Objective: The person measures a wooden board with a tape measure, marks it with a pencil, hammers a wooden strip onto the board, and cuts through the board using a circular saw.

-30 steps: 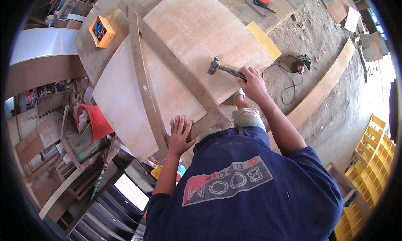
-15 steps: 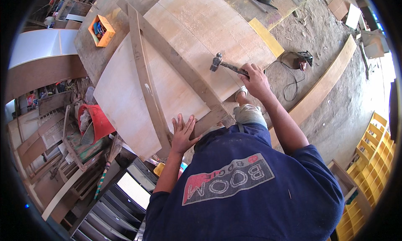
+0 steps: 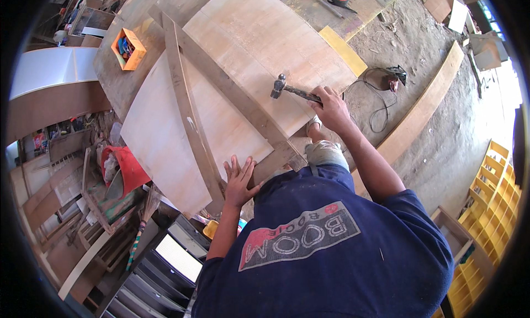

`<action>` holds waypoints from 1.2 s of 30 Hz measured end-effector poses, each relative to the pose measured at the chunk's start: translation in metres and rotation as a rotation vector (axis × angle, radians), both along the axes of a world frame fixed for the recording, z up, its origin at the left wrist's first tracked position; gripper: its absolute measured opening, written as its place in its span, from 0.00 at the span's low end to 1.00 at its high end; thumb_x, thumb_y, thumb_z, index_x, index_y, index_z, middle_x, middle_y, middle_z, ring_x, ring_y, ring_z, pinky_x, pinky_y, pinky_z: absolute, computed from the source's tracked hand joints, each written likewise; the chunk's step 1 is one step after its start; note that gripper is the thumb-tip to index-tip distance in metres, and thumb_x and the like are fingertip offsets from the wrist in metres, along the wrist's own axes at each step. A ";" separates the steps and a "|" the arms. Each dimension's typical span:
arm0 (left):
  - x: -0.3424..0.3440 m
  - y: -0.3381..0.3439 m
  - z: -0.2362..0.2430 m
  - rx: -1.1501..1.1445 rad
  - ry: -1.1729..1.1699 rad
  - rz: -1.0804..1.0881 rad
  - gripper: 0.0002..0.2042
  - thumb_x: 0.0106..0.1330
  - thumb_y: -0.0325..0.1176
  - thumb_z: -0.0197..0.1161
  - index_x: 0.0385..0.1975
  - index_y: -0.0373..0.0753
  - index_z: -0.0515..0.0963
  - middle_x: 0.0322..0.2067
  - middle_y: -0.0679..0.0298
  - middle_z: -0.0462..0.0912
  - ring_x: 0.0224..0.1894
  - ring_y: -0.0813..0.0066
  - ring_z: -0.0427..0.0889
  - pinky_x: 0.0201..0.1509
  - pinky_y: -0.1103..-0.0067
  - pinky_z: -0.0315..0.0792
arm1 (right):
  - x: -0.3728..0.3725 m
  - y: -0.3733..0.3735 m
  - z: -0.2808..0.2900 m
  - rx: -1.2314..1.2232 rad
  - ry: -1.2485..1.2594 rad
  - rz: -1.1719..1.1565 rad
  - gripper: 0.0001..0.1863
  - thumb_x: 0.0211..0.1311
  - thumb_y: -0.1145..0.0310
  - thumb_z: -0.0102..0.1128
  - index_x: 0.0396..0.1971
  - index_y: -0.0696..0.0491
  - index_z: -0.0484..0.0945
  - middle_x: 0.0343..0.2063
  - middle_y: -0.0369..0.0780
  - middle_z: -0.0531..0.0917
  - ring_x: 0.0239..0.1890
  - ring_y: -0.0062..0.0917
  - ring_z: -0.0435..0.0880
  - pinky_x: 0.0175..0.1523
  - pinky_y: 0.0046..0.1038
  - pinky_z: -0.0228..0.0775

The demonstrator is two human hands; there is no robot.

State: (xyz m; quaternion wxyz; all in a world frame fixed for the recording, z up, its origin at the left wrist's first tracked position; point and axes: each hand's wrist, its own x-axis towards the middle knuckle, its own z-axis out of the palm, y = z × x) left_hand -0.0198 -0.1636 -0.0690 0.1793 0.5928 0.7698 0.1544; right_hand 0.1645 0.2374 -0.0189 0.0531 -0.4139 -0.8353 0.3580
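Grip of the right hand (image 3: 331, 109) is closed around the handle of a hammer (image 3: 292, 90), fingers wrapped near the handle's end, presumably so that the swing gains leverage; the metal head is poised just above the diagonal wooden batten (image 3: 243, 105), close to the plywood sheet (image 3: 259, 47) beneath it. Left hand (image 3: 238, 181) is laid flat with fingers spread, palm pressed on the near end of the sheet where the diagonal batten and a second, steeper batten (image 3: 187, 113) converge; nothing is pinched, and the pressure is judged to be there to keep the pieces from shifting under a blow. Both battens are seen lying across the pale sheet, which is carried on a grey worktop (image 3: 116, 80) and overhangs its near edge. An orange box (image 3: 128, 48) of small items is noted on the worktop's far left, well apart from the hands. A black power tool (image 3: 395, 77) with its cord is seen on the dirt floor (image 3: 436, 130) to the right, beside a long plank (image 3: 425, 111).
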 end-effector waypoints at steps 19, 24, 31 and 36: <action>-0.003 -0.003 0.001 -0.002 -0.015 -0.017 0.49 0.56 0.48 0.86 0.80 0.43 0.72 0.83 0.64 0.69 0.90 0.40 0.46 0.90 0.39 0.33 | 0.000 0.000 -0.003 0.015 0.004 -0.010 0.14 0.75 0.59 0.69 0.53 0.49 0.83 0.48 0.46 0.84 0.57 0.48 0.85 0.62 0.48 0.76; -0.004 -0.003 -0.002 0.005 0.002 -0.022 0.49 0.55 0.48 0.86 0.80 0.44 0.72 0.83 0.65 0.69 0.90 0.41 0.46 0.90 0.39 0.34 | 0.001 0.000 -0.007 0.016 -0.019 -0.016 0.14 0.75 0.59 0.69 0.53 0.48 0.83 0.49 0.46 0.84 0.57 0.48 0.84 0.62 0.48 0.76; -0.001 -0.004 -0.001 -0.012 0.043 -0.002 0.47 0.58 0.53 0.83 0.79 0.46 0.74 0.82 0.68 0.71 0.89 0.43 0.49 0.90 0.41 0.36 | -0.002 -0.001 -0.001 -0.004 -0.021 -0.024 0.16 0.72 0.57 0.71 0.52 0.49 0.82 0.48 0.46 0.84 0.60 0.47 0.83 0.64 0.49 0.76; -0.001 -0.002 0.002 -0.047 0.077 0.011 0.47 0.59 0.57 0.81 0.80 0.48 0.73 0.82 0.70 0.70 0.89 0.45 0.50 0.91 0.43 0.38 | -0.002 -0.003 0.000 -0.010 -0.023 -0.032 0.16 0.73 0.57 0.71 0.53 0.49 0.82 0.48 0.45 0.84 0.60 0.46 0.83 0.64 0.49 0.76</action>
